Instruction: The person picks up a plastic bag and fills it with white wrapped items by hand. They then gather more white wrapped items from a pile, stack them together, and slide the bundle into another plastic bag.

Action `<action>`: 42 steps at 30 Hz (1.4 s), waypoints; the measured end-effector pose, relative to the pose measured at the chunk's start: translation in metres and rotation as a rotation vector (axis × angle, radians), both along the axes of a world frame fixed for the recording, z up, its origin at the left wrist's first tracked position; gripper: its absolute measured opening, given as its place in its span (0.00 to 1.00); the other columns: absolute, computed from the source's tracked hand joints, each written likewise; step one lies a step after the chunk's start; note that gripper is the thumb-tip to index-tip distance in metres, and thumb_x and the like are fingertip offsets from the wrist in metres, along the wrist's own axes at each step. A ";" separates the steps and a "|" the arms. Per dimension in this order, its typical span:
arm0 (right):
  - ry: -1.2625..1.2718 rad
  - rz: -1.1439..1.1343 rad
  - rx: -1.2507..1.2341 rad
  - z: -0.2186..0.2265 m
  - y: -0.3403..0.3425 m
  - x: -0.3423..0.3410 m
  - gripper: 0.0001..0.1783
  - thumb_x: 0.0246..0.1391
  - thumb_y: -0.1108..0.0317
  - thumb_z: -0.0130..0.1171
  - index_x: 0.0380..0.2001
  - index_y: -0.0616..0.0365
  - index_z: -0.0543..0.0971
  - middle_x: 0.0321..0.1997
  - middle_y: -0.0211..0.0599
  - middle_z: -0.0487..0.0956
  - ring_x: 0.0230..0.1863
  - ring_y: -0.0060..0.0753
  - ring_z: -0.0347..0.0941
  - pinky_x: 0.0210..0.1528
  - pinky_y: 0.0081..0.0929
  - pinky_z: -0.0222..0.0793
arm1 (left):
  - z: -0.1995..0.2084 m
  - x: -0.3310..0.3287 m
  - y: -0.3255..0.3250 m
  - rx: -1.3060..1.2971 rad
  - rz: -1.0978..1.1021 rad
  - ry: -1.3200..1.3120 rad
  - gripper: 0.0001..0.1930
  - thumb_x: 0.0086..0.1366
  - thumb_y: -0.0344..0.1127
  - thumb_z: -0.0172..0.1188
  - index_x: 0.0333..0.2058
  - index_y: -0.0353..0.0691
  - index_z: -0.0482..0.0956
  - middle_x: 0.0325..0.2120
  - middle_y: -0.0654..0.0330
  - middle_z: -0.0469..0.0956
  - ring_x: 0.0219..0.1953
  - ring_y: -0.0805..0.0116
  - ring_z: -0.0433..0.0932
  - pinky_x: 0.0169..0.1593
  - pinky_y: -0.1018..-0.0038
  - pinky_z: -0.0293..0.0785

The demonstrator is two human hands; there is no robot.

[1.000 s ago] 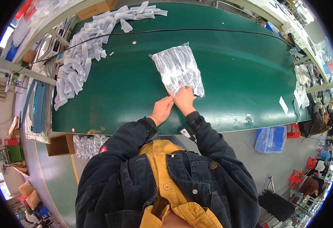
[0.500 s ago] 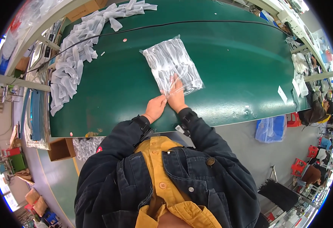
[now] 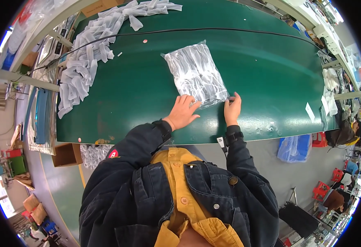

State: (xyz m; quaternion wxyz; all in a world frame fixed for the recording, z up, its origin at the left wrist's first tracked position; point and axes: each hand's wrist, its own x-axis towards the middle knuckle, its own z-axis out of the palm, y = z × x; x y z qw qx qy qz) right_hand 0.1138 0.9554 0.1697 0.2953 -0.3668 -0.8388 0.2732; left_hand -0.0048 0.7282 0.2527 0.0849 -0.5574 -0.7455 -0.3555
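A clear plastic bag [image 3: 197, 74] lies flat on the green table, packed with several whitish, translucent wrapped pieces in rows. My left hand [image 3: 183, 112] is open, its fingers spread, with the fingertips on the bag's near edge at the left. At the bag's near right corner is my right hand [image 3: 232, 109], turned on its side. Its fingers are slightly bent and apart, touching or nearly touching the corner. Neither hand visibly grips the bag.
A long heap of whitish wrapped pieces [image 3: 81, 68] runs along the table's left and far side. A black cable [image 3: 205, 29] crosses above the green table [image 3: 271, 94]. A white slip [image 3: 310, 111] lies at right. Below the edge are a cardboard box [image 3: 66, 155] and a blue bin [image 3: 294, 147].
My right hand has slid off the bag's top to its near right corner. My left hand has let go of the near corner and opened along the near edge.
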 end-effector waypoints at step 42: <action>-0.020 0.727 -0.051 0.103 -0.174 -0.101 0.06 0.48 0.82 0.54 0.30 0.61 0.76 0.28 0.41 0.75 0.25 0.42 0.70 0.28 0.33 0.66 | -0.026 -0.257 -0.298 0.008 1.092 0.010 0.24 0.55 0.39 0.68 0.51 0.47 0.74 0.54 0.49 0.66 0.59 0.41 0.62 0.58 0.45 0.61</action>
